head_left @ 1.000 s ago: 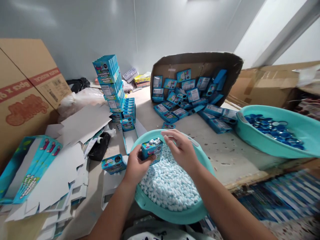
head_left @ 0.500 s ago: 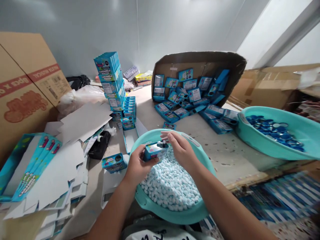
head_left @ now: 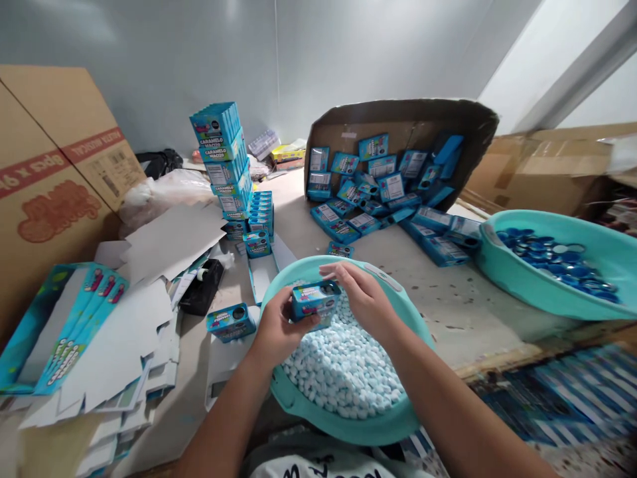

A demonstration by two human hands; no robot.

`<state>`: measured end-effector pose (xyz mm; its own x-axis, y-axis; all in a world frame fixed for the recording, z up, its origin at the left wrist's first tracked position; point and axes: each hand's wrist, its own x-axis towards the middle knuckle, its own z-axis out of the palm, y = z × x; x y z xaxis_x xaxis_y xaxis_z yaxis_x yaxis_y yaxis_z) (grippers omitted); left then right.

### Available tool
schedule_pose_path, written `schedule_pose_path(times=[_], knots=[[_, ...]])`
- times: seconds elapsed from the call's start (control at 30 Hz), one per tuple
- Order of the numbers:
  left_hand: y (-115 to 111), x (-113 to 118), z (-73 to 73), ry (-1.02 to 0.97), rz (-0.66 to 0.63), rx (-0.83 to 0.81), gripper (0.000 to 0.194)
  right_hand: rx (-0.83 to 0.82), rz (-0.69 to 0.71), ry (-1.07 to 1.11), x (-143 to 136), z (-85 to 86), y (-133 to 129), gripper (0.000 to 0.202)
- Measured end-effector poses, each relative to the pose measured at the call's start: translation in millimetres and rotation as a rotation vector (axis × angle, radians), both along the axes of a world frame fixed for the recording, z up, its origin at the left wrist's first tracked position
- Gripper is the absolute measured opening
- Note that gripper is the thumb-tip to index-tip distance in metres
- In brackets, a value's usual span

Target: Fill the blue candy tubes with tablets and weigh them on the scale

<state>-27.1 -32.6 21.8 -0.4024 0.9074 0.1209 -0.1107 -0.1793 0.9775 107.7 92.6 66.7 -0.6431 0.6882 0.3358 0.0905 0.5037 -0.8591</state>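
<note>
My left hand (head_left: pixel 279 325) is wrapped round a small blue printed box (head_left: pixel 314 300) above a turquoise basin (head_left: pixel 423 318). Inside the basin lie small pale blue and white candies (head_left: pixel 348 375). My right hand (head_left: pixel 362 292) is beside the box's right end, its fingers extended over the far edge of the box; no candy shows in it, and its palm is hidden. Left of the basin, another blue box (head_left: pixel 231 322) rests on white card.
A tall stack of blue boxes (head_left: pixel 226 166) stands behind at left. Many boxes spill from a tipped carton (head_left: pixel 318 136). A second basin (head_left: pixel 547 292) with blue discs is at right. White card sheets (head_left: pixel 117 338) and a large carton (head_left: pixel 60 146) occupy the left.
The held box has turned, showing more of its printed face. White candies seen between its end and my right hand are out of sight. My right fingers have lowered slightly against the box.
</note>
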Motion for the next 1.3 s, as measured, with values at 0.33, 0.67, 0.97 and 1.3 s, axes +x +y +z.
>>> schedule_pose_path(times=[0.33, 0.67, 0.97, 1.3], knots=[[-25, 10, 8.2, 0.522, 0.515, 0.146, 0.048, -0.136, 0.181, 0.013, -4, 0.1, -8, 0.052], [-144, -48, -52.2, 1.280, 0.722, -0.306, 0.010, 0.353, -0.181, -0.086, -4, -2.0, -1, 0.038], [-118, -37, -61.2, 1.310, 0.732, -0.645, 0.012, 0.490, -0.019, -0.078, -5, -4.9, -5, 0.031], [-108, -35, -54.2, 1.312, 0.734, -0.756, 0.009, 0.487, 0.009, -0.129, 1, -2.6, -7, 0.033]])
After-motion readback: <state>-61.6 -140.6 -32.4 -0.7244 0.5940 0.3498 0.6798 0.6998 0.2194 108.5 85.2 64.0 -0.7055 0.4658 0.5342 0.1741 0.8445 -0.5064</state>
